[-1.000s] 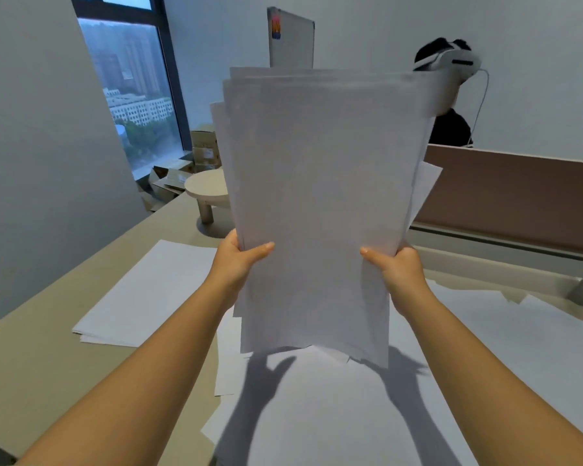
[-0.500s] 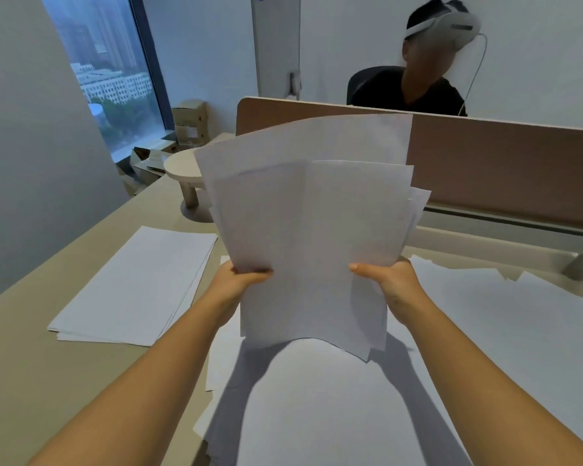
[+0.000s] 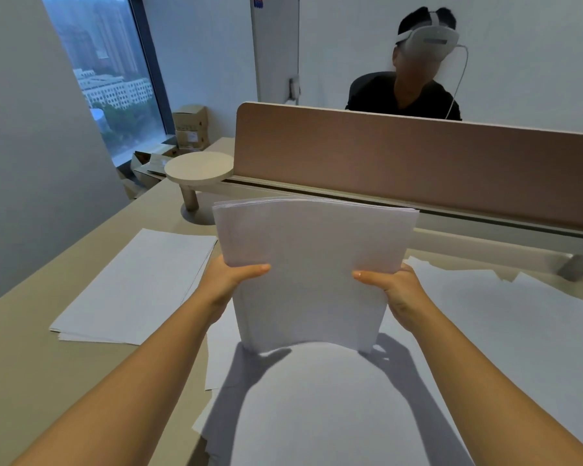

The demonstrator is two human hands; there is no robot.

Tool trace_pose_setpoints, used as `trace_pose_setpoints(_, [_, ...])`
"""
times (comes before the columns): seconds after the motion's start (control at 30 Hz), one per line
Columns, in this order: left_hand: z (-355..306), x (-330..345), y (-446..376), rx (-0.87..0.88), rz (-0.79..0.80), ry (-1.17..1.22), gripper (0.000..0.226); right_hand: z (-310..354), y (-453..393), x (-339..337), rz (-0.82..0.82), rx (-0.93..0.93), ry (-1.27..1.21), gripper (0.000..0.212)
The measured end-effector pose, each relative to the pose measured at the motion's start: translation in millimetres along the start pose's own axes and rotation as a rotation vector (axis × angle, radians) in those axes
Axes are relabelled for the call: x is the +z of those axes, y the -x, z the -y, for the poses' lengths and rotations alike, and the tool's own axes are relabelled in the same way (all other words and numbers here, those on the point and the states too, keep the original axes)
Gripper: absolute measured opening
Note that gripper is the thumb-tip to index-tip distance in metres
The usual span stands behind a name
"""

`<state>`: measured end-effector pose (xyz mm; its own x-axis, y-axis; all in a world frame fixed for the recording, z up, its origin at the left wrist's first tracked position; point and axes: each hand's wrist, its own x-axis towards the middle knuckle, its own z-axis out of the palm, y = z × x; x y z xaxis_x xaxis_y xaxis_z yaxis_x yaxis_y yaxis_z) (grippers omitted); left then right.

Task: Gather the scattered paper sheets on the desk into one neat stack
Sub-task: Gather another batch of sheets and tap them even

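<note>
I hold a bundle of white paper sheets (image 3: pixel 312 270) upright in front of me, its lower edge resting on the loose sheets below. My left hand (image 3: pixel 231 277) grips its left side and my right hand (image 3: pixel 396 285) its right side, thumbs on the near face. The bundle's top edges are nearly even and it bows slightly. More loose sheets (image 3: pixel 505 331) lie spread over the desk under and to the right of the bundle. A separate flat stack of sheets (image 3: pixel 132 287) lies on the desk to the left.
The beige desk (image 3: pixel 24 364) ends at a brown partition screen (image 3: pixel 418 163) behind the bundle. A round stand (image 3: pixel 199 168) on a post sits at the back left. A person wearing a headset sits beyond the partition. Cardboard boxes (image 3: pixel 189 127) stand by the window.
The bundle has come down from high in front of me to the desk, and its uneven, fanned top edges have lined up. Both hands kept their grip on its sides.
</note>
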<state>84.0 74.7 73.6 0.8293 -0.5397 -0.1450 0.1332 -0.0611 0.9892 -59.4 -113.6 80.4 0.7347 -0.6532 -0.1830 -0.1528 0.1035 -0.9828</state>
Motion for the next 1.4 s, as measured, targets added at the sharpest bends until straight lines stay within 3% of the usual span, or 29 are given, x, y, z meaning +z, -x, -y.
trace_pose_setpoints(0.13, [-4.7,11.3,0.3,0.065,-0.06,0.037,0.044,9.5,1.2,7.8,-0.009,-0.046,-0.028,0.029])
trace_pose_setpoints(0.27, [-13.8,9.6,-0.2,0.098,0.009,0.034,0.057,17.7,1.7,-4.2,0.027,-0.081,-0.035,0.026])
trace_pose_setpoints(0.47, [26.0,8.0,7.4,-0.038,0.061,0.052,0.052,-15.6,5.9,-13.8,0.046,0.019,-0.015,0.026])
trace_pose_setpoints(0.7, [31.2,16.4,1.6,-0.043,0.117,0.085,0.042,-14.4,1.8,-18.2,0.015,-0.012,-0.019,0.025])
trace_pose_setpoints(0.8, [49.8,19.6,6.9,-0.131,0.116,0.103,0.045,-32.0,5.1,-22.0,0.0,0.074,-0.014,0.025])
trace_pose_setpoints(0.93, [77.5,28.8,15.4,-0.209,0.028,0.052,0.057,-56.6,8.8,-15.5,-0.031,0.14,0.01,0.032])
trace_pose_setpoints(1.17, [59.7,18.5,1.7,-0.194,-0.083,-0.03,0.028,-38.1,-5.6,3.6,-0.06,0.107,0.074,0.022])
trace_pose_setpoints(1.4, [40.2,-61.6,-27.2,-0.154,-0.308,-0.229,0.027,-33.5,-40.9,85.7,-0.049,0.135,0.27,0.015])
